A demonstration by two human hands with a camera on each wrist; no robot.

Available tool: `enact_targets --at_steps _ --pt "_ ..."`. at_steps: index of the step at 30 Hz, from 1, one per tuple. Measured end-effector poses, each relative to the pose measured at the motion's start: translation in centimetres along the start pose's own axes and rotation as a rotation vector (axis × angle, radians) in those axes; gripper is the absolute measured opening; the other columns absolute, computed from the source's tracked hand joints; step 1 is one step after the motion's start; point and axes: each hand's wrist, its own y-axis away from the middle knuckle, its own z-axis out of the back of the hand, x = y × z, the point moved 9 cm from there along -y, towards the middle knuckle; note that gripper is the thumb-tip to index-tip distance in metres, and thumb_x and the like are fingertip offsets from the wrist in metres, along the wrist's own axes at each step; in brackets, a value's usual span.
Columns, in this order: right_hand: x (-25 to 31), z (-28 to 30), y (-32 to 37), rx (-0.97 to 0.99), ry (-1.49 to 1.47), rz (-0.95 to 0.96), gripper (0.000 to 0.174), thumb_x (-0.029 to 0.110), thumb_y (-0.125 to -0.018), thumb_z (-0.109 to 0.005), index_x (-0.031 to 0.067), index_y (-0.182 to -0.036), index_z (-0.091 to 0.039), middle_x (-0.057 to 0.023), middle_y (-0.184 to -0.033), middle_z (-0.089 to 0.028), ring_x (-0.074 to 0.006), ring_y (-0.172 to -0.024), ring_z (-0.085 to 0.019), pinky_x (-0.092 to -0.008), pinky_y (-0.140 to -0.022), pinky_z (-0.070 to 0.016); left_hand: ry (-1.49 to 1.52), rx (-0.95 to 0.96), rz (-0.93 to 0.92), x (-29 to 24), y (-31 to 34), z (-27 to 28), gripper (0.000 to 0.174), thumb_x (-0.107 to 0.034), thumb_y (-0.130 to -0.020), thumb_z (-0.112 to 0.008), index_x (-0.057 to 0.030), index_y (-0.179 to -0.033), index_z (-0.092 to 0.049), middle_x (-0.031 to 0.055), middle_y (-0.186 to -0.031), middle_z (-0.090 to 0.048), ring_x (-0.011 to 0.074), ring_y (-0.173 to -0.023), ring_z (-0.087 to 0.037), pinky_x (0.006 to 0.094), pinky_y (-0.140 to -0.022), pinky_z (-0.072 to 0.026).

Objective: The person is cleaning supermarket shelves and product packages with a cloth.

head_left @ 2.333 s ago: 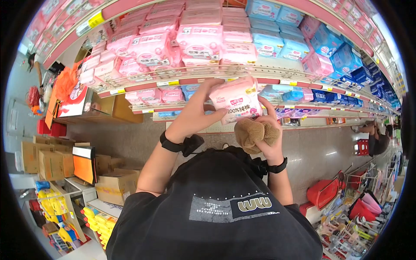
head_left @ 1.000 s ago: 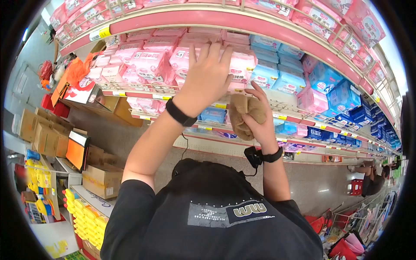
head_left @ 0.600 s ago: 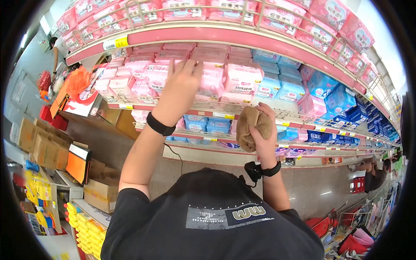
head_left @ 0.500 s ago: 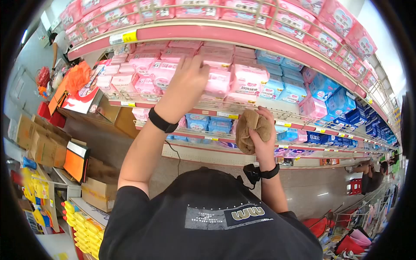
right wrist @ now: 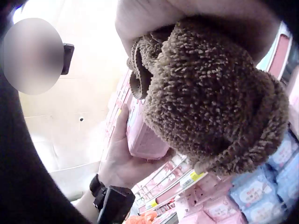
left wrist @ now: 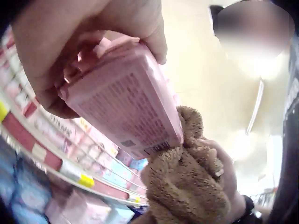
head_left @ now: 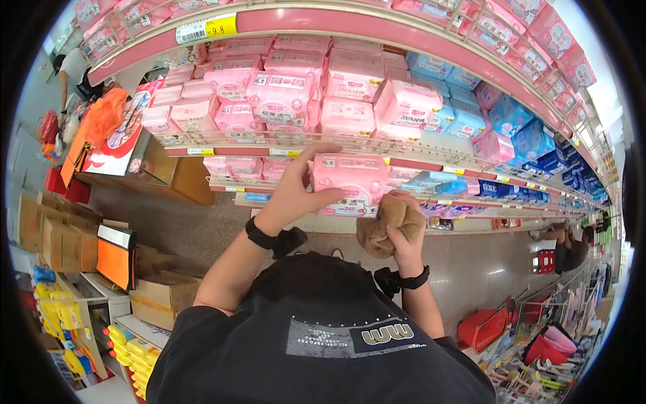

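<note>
My left hand (head_left: 299, 192) grips a pink pack of sanitary pads (head_left: 350, 180) by its left end, thumb across the near face. In the left wrist view the pack (left wrist: 124, 100) shows a printed back with a barcode. A bunched brown cloth (head_left: 390, 222) with a fluffy pile is held in my right hand (head_left: 409, 244), thumb pressed over it. The cloth (left wrist: 187, 182) lies right at the lower right end of the pack. The right wrist view shows the cloth (right wrist: 210, 98) large, covering most of the fingers.
Ahead is a shelf (head_left: 256, 152) with a wire front rail, stacked with pink packs (head_left: 282, 97) and blue packs (head_left: 464, 121). Cardboard boxes (head_left: 165, 296) stand at the left. A red basket (head_left: 483, 328) sits at the lower right, and a person (head_left: 575, 249) is farther down the aisle.
A white-pink pack was put onto the shelf stack earlier. My left hand has since taken a pink pack off the shelf and drawn it back beside the cloth in my right hand.
</note>
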Motion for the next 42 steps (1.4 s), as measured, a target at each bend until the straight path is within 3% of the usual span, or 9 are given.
enact_targets --at_steps 4,5,7,10,19,23,30,34,42 --pt "-2.1 -2.2 2.2 -0.007 -0.092 -0.122 0.049 0.006 -0.082 -0.07 -0.0022 -0.128 -0.057 -0.0104 -0.122 -0.064 -0.0199 -0.114 -0.062 -0.0343 -0.101 -0.0479 0.164 0.001 0.097 5.5 2.2 0.6 0.062 -0.016 -0.095 -0.071 -0.0102 -0.147 -0.04 0.0051 -0.135 -0.052 0.0129 -0.127 -0.051 0.0323 -0.102 -0.0477" --pt "-3.6 -2.0 3.1 -0.027 -0.133 -0.187 0.055 0.006 -0.086 -0.067 -0.0007 -0.138 -0.049 -0.0123 -0.133 -0.057 -0.023 -0.123 -0.057 -0.0396 -0.107 -0.0462 0.326 0.05 0.138 6.2 2.5 0.6 0.064 -0.02 -0.094 -0.071 -0.0091 -0.149 -0.038 0.0062 -0.139 -0.049 0.0157 -0.129 -0.051 0.0342 -0.105 -0.0472" --pt "-4.0 -2.2 3.7 -0.076 -0.178 -0.245 0.056 0.005 -0.088 -0.066 0.0 -0.14 -0.047 -0.013 -0.134 -0.057 -0.0239 -0.123 -0.058 -0.0404 -0.106 -0.048 0.649 0.147 0.22 6.4 2.9 0.4 0.07 -0.026 -0.094 -0.069 -0.0069 -0.152 -0.035 0.0085 -0.147 -0.044 0.0215 -0.134 -0.051 0.0381 -0.112 -0.0462" --pt "-4.3 -2.3 4.1 -0.179 -0.267 -0.326 0.057 0.002 -0.089 -0.068 -0.0018 -0.142 -0.048 -0.0126 -0.131 -0.062 -0.0214 -0.12 -0.061 -0.0375 -0.102 -0.0504 0.681 0.202 0.223 5.0 3.9 -0.2 0.062 -0.022 -0.101 -0.064 -0.0145 -0.154 -0.033 0.0067 -0.145 -0.049 0.0202 -0.137 -0.049 0.0399 -0.113 -0.0438" --pt "-5.1 -4.3 5.0 -0.129 -0.228 -0.396 0.059 0.002 -0.091 -0.072 -0.0016 -0.144 -0.048 -0.0105 -0.132 -0.063 -0.0181 -0.119 -0.063 -0.0342 -0.101 -0.0511 0.997 0.053 0.502 13.0 7.4 1.9 0.062 -0.027 -0.104 -0.058 -0.0131 -0.158 -0.03 0.0107 -0.156 -0.046 0.0297 -0.143 -0.047 0.0535 -0.116 -0.0412" --pt "-5.9 -3.1 4.9 -0.073 -0.109 -0.42 0.058 0.002 -0.09 -0.073 -0.0027 -0.143 -0.049 -0.0108 -0.131 -0.063 -0.0183 -0.118 -0.063 -0.0346 -0.1 -0.0519 0.992 0.084 0.377 12.2 7.5 2.1 0.064 -0.033 -0.104 -0.057 -0.0135 -0.159 -0.029 0.0123 -0.156 -0.045 0.0321 -0.143 -0.046 0.0568 -0.116 -0.0411" --pt "-0.5 0.4 -0.3 -0.208 -0.085 -0.173 0.051 -0.001 -0.089 -0.07 -0.0028 -0.137 -0.053 -0.0107 -0.122 -0.067 -0.0192 -0.114 -0.064 -0.035 -0.098 -0.0525 0.955 0.033 0.209 9.0 7.2 0.6 0.074 -0.045 -0.104 -0.054 -0.011 -0.162 -0.023 0.0136 -0.162 -0.038 0.0341 -0.147 -0.041 0.0581 -0.119 -0.0353" --pt "1.2 -0.9 -1.8 -0.114 0.147 0.034 0.044 -0.001 -0.084 -0.07 0.0022 -0.126 -0.056 -0.0095 -0.121 -0.063 -0.02 -0.113 -0.062 -0.0347 -0.099 -0.0495 0.848 0.034 0.209 9.2 6.3 -1.3 0.077 -0.049 -0.105 -0.052 -0.0128 -0.164 -0.019 0.0132 -0.165 -0.034 0.0329 -0.149 -0.038 0.057 -0.12 -0.0325" --pt "0.2 -0.7 -1.7 -0.052 0.273 0.089 0.045 0.002 -0.077 -0.075 0.0034 -0.119 -0.058 -0.0132 -0.116 -0.056 -0.0289 -0.109 -0.058 -0.0394 -0.098 -0.0459 0.965 -0.015 0.277 11.3 5.3 -4.6 0.067 -0.035 -0.106 -0.056 -0.0111 -0.16 -0.024 0.0119 -0.159 -0.042 0.0289 -0.145 -0.045 0.0508 -0.118 -0.0404"
